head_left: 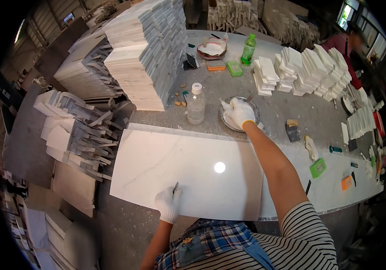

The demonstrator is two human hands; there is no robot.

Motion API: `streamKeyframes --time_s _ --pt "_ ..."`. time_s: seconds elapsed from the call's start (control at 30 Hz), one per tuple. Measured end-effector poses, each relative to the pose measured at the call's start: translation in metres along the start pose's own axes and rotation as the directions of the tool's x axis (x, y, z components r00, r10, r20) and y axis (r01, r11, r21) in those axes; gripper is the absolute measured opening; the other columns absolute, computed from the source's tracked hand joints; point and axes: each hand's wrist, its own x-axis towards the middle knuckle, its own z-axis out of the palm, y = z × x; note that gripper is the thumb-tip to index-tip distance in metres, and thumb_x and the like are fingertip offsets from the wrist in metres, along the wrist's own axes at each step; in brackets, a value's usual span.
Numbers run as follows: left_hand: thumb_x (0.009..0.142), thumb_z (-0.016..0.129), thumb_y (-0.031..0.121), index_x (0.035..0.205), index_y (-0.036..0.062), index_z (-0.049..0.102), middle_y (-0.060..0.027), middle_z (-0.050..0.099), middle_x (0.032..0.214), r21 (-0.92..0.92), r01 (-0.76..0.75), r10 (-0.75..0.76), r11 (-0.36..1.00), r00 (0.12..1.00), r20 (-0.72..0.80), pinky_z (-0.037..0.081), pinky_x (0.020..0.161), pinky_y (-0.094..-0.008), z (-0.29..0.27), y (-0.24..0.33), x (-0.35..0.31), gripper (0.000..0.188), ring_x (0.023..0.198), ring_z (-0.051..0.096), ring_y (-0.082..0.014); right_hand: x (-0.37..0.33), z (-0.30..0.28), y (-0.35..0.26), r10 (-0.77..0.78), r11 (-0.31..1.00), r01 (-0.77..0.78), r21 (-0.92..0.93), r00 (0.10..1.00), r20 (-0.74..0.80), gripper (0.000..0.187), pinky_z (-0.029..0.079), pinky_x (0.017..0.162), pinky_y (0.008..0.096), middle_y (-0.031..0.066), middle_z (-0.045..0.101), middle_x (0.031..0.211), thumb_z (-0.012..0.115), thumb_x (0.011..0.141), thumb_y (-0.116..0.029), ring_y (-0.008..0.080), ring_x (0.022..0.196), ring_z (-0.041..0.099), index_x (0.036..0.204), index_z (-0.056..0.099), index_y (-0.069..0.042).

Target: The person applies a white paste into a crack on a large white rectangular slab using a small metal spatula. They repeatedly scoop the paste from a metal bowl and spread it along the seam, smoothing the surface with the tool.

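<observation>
My left hand [168,204], in a white knit glove, is at the near edge of a polished white marble-look slab [157,155]. Its fingers close on a small thin dark blade [175,187] that points up and away. My right arm reaches forward across the slab. The gloved right hand [240,112] is down over a round metal dish [258,118] holding white material, with its fingers bunched. Whatever those fingers grip is hidden by the glove. Just left of the dish stands a clear plastic bottle [195,110] with a white cap.
A tall stack of white stone tiles [145,54] rises at the back left. Several shorter tile stacks [310,69] line the back right, near another person [341,45]. A green bottle [248,50], a second bowl [212,55] and a green block [318,168] are on the grey worktop.
</observation>
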Motion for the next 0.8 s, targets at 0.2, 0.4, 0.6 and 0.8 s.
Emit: streamKeyframes --time_s 0.2,0.4,0.6,0.8 --pt "0.091 0.08 0.027 0.086 0.0048 0.073 -0.0158 0.065 0.065 -0.036 0.022 -0.021 0.999 0.999 0.043 0.05 0.061 -0.048 0.003 -0.004 -0.003 0.024 0.06 0.064 -0.0374 -0.016 -0.01 0.006 -0.023 0.994 0.028 0.102 0.999 -0.043 0.036 0.053 0.096 0.0507 0.017 0.075 0.115 0.068 0.094 -0.043 0.0401 0.112 0.068 0.115 0.074 -0.014" --pt "0.092 0.077 0.023 0.084 0.002 0.074 -0.018 0.065 0.066 -0.033 -0.003 0.002 0.999 1.0 -0.028 0.05 0.06 -0.0464 0.005 -0.005 -0.005 0.023 0.06 0.065 -0.0372 -0.092 -0.059 0.012 0.004 0.881 0.008 0.473 1.0 -0.023 0.04 0.052 0.097 0.0417 0.018 0.073 0.118 0.069 0.096 -0.035 0.0325 0.112 0.068 0.124 0.07 -0.007" --pt "0.092 0.076 0.022 0.083 0.0036 0.073 -0.0167 0.065 0.065 -0.002 -0.024 0.024 1.0 1.0 -0.021 0.05 0.061 -0.0477 0.007 -0.002 -0.001 0.02 0.06 0.065 -0.0373 -0.2 -0.056 0.07 0.198 0.697 -0.201 0.689 0.977 0.084 0.035 0.051 0.095 0.0349 0.0077 0.071 0.114 0.068 0.102 -0.029 0.0185 0.108 0.064 0.123 0.067 -0.001" --pt "0.094 0.074 0.02 0.089 0.0011 0.076 -0.0169 0.069 0.069 -0.059 0.032 -0.032 0.998 0.999 0.0 0.051 0.062 -0.0468 0.004 0.003 -0.001 0.02 0.064 0.067 -0.0366 -0.305 -0.074 0.084 0.391 0.613 -0.453 0.648 0.886 0.249 0.037 0.051 0.097 0.0324 0.0064 0.072 0.111 0.07 0.102 -0.027 0.0147 0.108 0.064 0.129 0.068 -0.001"
